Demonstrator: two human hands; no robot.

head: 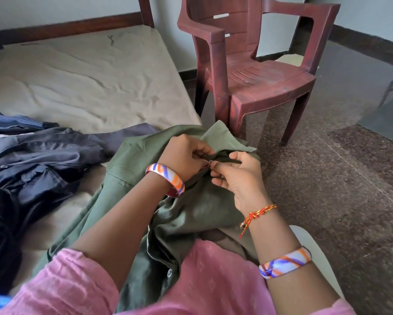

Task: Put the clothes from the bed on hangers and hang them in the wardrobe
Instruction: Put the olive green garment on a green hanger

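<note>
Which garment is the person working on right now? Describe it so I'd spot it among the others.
Start at the beige bed and come to its near corner, by the maroon plastic chair. The olive green shirt lies there across the person's lap, its button placket pinched by the left hand and right hand. It is the only green piece; the heap of clothes beside it is dark navy and black.

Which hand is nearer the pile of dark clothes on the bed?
Left. The left hand pinches the green shirt just right of the dark clothes; the right hand grips the shirt farther right, toward the bed's edge.
</note>
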